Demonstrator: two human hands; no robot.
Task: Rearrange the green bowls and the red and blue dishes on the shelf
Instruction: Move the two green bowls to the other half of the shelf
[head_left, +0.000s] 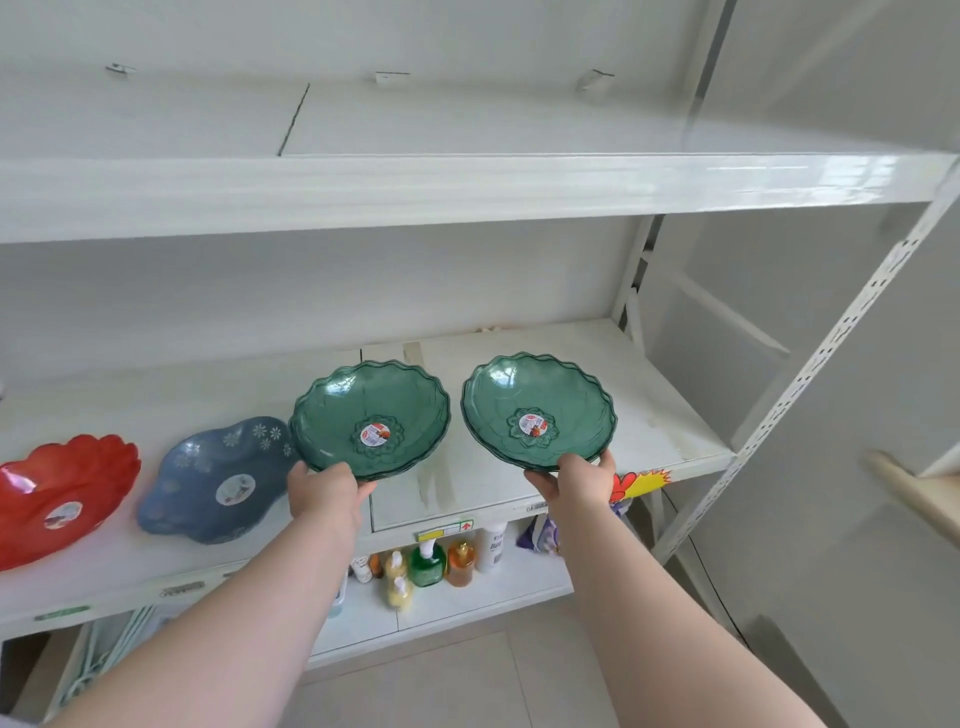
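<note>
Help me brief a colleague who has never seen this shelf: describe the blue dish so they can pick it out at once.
Look at the middle shelf of the white rack. The blue dish lies near the front edge, between the red dish and the green bowl held by the left hand. It alone is slate blue with a lobed rim and white flower prints.

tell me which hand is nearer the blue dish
Left. The left hand grips the near rim of a green bowl right beside the blue dish. The right hand holds the other green bowl, farther to the right.
</note>
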